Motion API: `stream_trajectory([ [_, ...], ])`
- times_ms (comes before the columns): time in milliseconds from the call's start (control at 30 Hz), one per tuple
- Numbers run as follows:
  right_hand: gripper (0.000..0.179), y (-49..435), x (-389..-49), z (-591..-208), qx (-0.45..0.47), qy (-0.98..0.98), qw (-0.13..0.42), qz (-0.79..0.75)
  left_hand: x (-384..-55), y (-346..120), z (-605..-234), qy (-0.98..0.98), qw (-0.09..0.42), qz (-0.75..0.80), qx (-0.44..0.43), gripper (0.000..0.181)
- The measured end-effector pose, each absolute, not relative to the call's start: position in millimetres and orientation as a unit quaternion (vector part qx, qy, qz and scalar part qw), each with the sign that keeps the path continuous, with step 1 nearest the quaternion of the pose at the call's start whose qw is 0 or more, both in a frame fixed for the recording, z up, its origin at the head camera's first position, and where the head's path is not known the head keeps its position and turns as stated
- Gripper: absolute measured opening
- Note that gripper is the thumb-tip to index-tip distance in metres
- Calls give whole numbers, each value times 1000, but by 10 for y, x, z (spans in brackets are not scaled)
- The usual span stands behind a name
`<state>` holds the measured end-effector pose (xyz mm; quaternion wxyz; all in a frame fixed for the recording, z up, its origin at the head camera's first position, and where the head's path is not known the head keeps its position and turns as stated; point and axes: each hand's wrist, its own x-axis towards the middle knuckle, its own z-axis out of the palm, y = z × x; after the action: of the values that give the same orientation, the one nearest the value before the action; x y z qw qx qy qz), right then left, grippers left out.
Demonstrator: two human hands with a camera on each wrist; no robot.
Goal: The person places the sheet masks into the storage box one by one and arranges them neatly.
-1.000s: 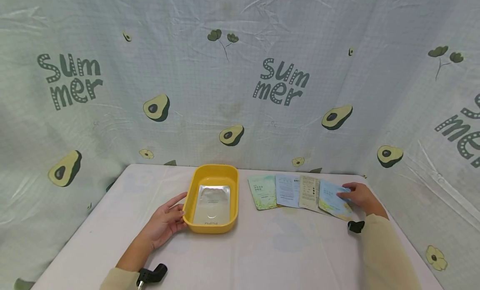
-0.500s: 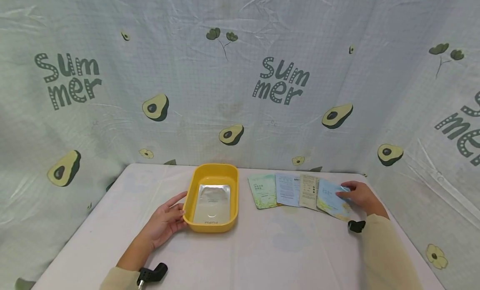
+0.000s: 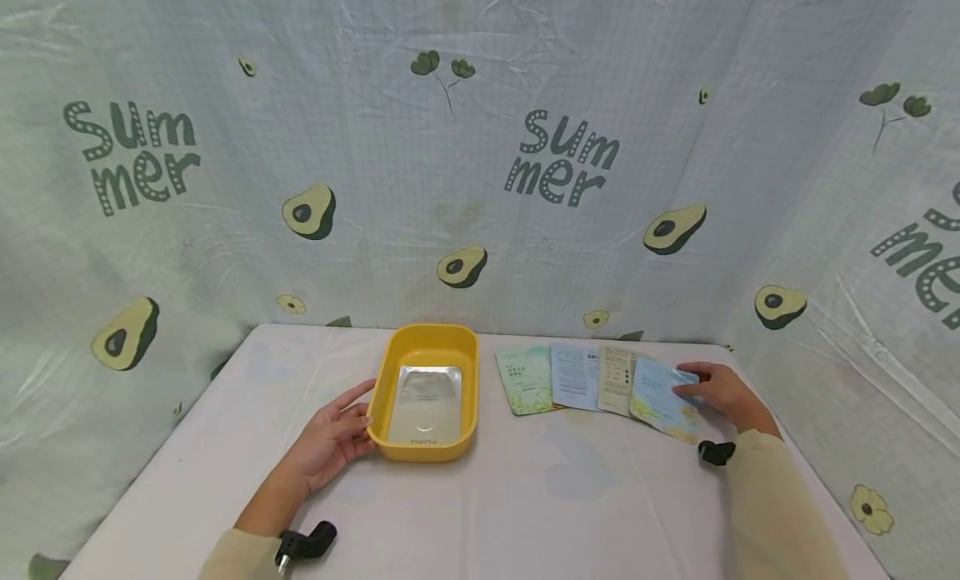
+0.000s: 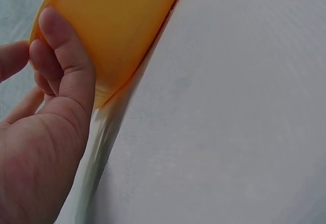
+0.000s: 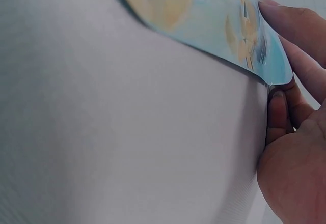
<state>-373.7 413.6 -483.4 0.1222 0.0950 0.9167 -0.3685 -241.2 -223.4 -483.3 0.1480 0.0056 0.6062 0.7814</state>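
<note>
On the left, my left hand (image 3: 330, 442) holds the near left rim of a yellow plastic tray (image 3: 381, 397); in the left wrist view, fingertips rest against the tray's wall (image 4: 122, 30). A silver sheet mask packet (image 3: 427, 405) lies in the tray. At the right end of an overlapping row, my right hand (image 3: 723, 397) pinches the right edge of a light blue sheet mask packet (image 3: 660, 397). That packet's corner (image 5: 277, 63) sits between thumb and fingers in the right wrist view. To its left lie a beige packet (image 3: 615, 380), a pale blue one (image 3: 575, 376) and a green one (image 3: 525, 380).
A white cloth covers the table (image 3: 525, 505). Behind it and along both sides hangs a curtain (image 3: 375, 163) printed with avocados and lettering. A black wrist camera (image 3: 307, 542) sits on the left wrist, and another camera (image 3: 716, 453) on the right.
The light blue packet has slid slightly left over the beige one, with the right hand still at its edge. The left hand and tray stay in place. The head view has tilted a little.
</note>
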Motion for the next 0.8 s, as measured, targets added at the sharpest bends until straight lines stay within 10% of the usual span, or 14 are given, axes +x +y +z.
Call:
stream_trajectory([
  [800, 79, 4062, -3747, -4799, 88, 929, 118, -341, -2403, -2251, -4824, 613, 140, 777, 1, 71],
])
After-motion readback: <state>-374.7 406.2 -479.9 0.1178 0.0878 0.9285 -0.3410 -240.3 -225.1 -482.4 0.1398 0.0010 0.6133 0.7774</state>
